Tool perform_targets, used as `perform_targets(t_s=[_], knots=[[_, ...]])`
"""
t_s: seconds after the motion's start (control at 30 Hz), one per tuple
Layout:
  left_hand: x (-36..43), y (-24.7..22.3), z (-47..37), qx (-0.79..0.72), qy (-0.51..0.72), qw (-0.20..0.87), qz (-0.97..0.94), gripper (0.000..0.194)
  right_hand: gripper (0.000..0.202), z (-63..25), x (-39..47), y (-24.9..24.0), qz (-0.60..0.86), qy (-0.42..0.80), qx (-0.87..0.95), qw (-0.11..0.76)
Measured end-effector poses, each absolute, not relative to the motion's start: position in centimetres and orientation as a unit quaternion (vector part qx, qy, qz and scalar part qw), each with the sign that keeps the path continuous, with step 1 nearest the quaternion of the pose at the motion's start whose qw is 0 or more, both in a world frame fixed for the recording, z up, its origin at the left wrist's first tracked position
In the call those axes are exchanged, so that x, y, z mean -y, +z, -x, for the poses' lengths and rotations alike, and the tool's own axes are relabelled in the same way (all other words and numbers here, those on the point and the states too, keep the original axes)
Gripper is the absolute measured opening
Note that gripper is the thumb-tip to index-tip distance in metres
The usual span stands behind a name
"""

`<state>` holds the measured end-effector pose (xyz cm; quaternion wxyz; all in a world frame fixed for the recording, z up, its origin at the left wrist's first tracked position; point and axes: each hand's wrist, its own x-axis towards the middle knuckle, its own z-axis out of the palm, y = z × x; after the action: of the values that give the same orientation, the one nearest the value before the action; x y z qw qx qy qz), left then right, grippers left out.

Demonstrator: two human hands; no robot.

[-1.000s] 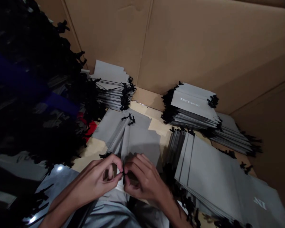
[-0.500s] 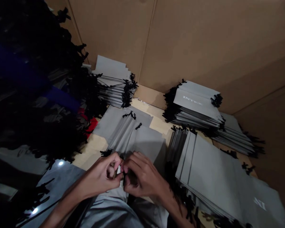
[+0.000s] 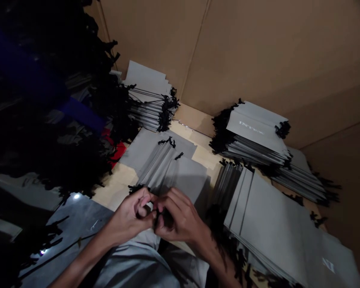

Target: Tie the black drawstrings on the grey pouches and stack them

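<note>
My left hand [image 3: 132, 214] and my right hand [image 3: 180, 218] meet low in the middle, above my lap. Thumb and fingers of both are pinched together on a short piece of black cord [image 3: 157, 216]; most of it is hidden by the fingers. Just beyond my hands, grey drawstring bags [image 3: 186, 176] lie fanned on the pale table, with knotted black cord ends at their edges. Grey cloth [image 3: 138, 264] lies beneath my wrists; whether it is clothing or a bag I cannot tell.
Stacks of grey bags stand at the back left [image 3: 147, 100], the back right [image 3: 255, 132] and the near right [image 3: 273, 224]. A dark heap of black-corded bags [image 3: 87, 160] rises on the left, crossed by a blue band [image 3: 81, 114]. Cardboard walls [image 3: 243, 52] enclose the far side.
The view has shifted slightly. My hands stay together, still pinching the cord, with the fingers a little closer and a small change in the left fingers' curl.
</note>
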<state>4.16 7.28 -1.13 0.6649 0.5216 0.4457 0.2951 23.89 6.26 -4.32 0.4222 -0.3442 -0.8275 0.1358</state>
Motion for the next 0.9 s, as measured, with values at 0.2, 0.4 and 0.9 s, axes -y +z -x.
perform_targets(t_s=[0.2, 0.4, 0.9], knots=[[-6.7, -1.6, -4.7, -0.426, 0.306, 0.718, -0.457, 0.046, 0.03, -23.7, -6.1, -4.4, 0.353, 0.096, 0.816, 0.447], [-6.1, -2.3, -5.4, -0.425, 0.363, 0.727, -0.399, 0.059, 0.027, -23.2, -6.1, -4.2, 0.378, 0.052, 0.803, 0.457], [-8.0, 0.0, -3.9, -0.448, 0.33, 0.592, -0.583, 0.033, 0.026, -25.4, -7.1, -1.6, 0.351, 0.155, 0.838, 0.388]])
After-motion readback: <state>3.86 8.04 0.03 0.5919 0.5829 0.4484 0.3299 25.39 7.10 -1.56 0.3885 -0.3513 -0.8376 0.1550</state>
